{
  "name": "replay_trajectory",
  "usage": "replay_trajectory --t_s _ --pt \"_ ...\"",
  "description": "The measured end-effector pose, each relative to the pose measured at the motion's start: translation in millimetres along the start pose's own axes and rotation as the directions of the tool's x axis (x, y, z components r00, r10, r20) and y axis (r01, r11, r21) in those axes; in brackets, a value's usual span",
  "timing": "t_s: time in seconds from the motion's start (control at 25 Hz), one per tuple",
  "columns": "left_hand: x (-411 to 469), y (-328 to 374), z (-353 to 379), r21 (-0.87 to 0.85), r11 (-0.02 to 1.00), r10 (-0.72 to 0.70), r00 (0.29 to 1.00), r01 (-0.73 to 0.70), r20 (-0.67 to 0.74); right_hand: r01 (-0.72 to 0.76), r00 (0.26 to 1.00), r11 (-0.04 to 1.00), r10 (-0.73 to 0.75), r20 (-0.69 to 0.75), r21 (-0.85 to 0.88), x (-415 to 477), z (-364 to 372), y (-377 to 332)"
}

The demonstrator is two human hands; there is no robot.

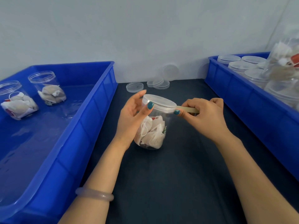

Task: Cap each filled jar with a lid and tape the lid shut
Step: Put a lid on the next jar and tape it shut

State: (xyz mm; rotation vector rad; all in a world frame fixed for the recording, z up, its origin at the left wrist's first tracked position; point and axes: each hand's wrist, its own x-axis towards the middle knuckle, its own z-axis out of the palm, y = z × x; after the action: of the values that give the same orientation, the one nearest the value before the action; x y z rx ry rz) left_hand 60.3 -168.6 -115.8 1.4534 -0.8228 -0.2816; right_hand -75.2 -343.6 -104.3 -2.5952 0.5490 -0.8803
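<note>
Gripped in the left hand [132, 117], thumb on the rim of the lid [159, 102]: the filled jar [152, 131], tilted, just left of the right hand [205, 115]. Pinched in that right hand, at the lid edge nearest it: a tape strip [187, 109]. Keep the strip taut, press it down across the lid-to-wall seam, then smooth out wrinkles. No legible brand, label or writing.

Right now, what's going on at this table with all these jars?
A person is sealing a jar of tea bags. The left hand steadies the jar at its lid, while the right hand pinches a strip of tape against the lid's rim. Two filled jars without lids wait in the left blue bin, spare lids lie at the back, and capped jars sit in the right bin.
</note>
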Motion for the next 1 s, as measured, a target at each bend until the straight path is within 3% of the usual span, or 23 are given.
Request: replay_trajectory --t_s 0.2,0.36,0.68,0.8,1.0 --pt "-2 -4 9 0.132 0.989 0.075 0.996 -0.068 -0.048 0.017 0.998 0.99 -0.026 -0.057 -0.14 -4 4 -10" --pt "0 -4 16 0.234 0.971 0.071 0.991 -0.043 -0.114 0.092 0.996 0.973 -0.092 0.012 -0.213 -4 4 -15" --pt "3 -5 8 0.083 0.997 0.009 0.988 0.004 -0.153 0.048 0.999 0.996 -0.046 0.024 -0.077 -2 4 -10" --pt "3 -3 8 -0.003 1.0 -0.027 0.993 0.027 -0.117 -0.016 1.0 0.999 0.015 -0.012 -0.028 -1 5 -8" --pt "2 1 8 -0.104 0.993 -0.061 0.998 0.062 0.003 -0.002 0.996 0.996 -0.005 -0.084 -0.093 1 3 -3"
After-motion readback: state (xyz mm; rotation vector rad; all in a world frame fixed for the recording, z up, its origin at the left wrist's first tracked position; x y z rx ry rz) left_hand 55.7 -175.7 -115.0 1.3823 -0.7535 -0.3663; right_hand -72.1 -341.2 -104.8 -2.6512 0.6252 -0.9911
